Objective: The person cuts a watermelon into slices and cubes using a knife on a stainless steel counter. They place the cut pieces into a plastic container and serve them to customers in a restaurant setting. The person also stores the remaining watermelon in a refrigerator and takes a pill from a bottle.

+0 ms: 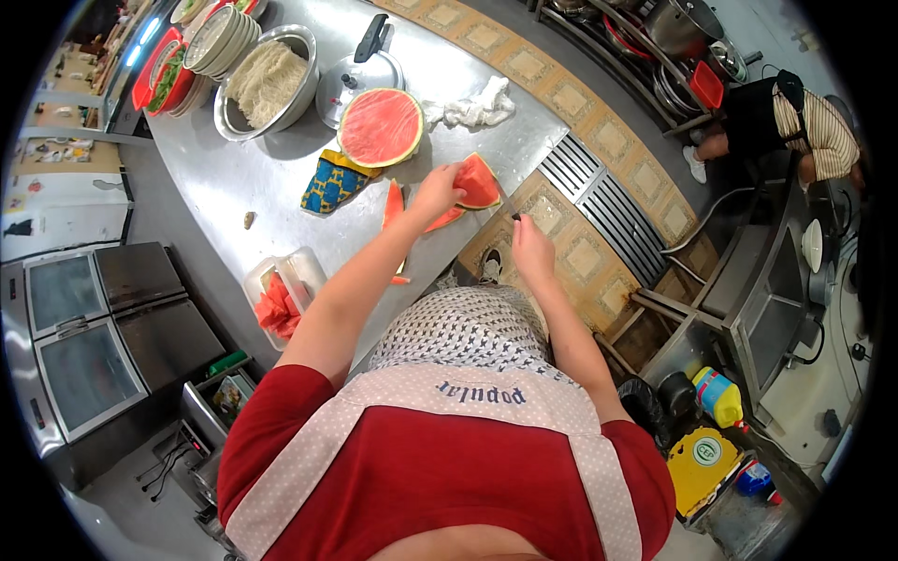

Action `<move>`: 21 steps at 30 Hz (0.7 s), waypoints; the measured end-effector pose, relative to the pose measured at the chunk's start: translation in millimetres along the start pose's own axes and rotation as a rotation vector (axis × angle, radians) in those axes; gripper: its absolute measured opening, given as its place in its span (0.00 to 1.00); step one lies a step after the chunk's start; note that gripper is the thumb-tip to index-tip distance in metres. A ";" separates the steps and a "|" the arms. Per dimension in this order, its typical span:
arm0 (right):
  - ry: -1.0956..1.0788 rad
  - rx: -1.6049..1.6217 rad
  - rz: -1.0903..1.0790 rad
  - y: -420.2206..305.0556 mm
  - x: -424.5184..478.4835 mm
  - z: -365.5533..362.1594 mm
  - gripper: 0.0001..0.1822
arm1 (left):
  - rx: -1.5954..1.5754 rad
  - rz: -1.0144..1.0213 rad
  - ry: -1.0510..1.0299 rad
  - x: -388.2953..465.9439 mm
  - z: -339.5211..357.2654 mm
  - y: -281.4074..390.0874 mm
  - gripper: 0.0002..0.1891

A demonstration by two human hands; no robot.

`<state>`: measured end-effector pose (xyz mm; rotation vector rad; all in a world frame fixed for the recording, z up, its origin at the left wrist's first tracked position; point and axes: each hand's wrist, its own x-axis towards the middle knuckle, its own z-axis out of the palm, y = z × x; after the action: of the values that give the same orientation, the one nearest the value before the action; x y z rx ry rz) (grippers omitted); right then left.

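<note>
My left hand (442, 191) grips a wedge of watermelon (480, 184) near the corner of the steel table (231, 189), its red flesh turned up. In my right hand (533, 245) is a knife (509, 203) with a dark handle, its blade against the wedge's right side. Strips of watermelon rind (394, 203) lie under and beside my left forearm. Beyond my hands sits a watermelon half (381, 126), cut face up under what looks like plastic film. Cut watermelon pieces (278, 308) fill part of a clear plastic container (309, 270) left of my left arm.
A blue and yellow patterned cloth (335, 184), a pressure cooker lid (330, 91) and a crumpled white cloth (480, 105) lie on the table. Farther back stand a metal bowl of noodles (298, 98) and stacked plates (214, 38). Another person (807, 133) bends at the right, beyond a floor drain (596, 196).
</note>
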<state>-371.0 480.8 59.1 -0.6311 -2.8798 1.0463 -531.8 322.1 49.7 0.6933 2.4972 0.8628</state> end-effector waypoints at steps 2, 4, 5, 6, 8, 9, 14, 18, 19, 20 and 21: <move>-0.019 -0.061 -0.077 -7.6 10.9 -6.7 0.11 | -0.058 -0.003 0.054 0.6 3.1 -2.5 0.26; -0.037 -0.119 -0.155 -14.9 19.9 -10.1 0.11 | -0.129 -0.019 0.122 -2.9 5.9 -2.1 0.24; -0.051 -0.152 -0.170 -15.9 22.2 -10.6 0.11 | -0.086 -0.036 0.121 -3.0 6.2 -2.0 0.23; -0.068 -0.186 -0.186 -16.4 23.9 -11.0 0.11 | -0.044 -0.056 0.120 -3.8 6.8 -1.7 0.22; -0.084 -0.235 -0.208 -17.4 26.9 -10.6 0.10 | -0.014 -0.079 0.131 -3.7 6.2 -3.0 0.20; -0.087 -0.252 -0.212 -15.9 25.8 -8.9 0.10 | -0.028 -0.083 0.142 -4.9 8.0 -4.2 0.20; -0.188 -0.342 -0.159 -5.2 26.6 7.9 0.08 | -0.042 -0.062 0.195 -7.0 12.5 -10.3 0.18; -0.297 -0.359 -0.099 12.6 29.3 33.0 0.08 | 0.033 -0.062 0.163 -10.1 11.8 -3.9 0.19; -0.323 -0.356 -0.086 16.8 29.8 38.7 0.08 | 0.069 -0.063 0.142 -12.3 12.1 -1.2 0.19; -0.321 -0.356 -0.081 21.3 29.2 44.0 0.08 | 0.100 -0.023 0.161 -14.2 14.6 -0.6 0.19; -0.324 -0.356 -0.080 21.3 27.4 46.7 0.08 | 0.129 0.011 0.181 -17.5 17.9 -2.0 0.19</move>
<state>-395.2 477.2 6.3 -0.3761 -3.3809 0.6844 -509.3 318.8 39.1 0.6998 2.7327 0.8060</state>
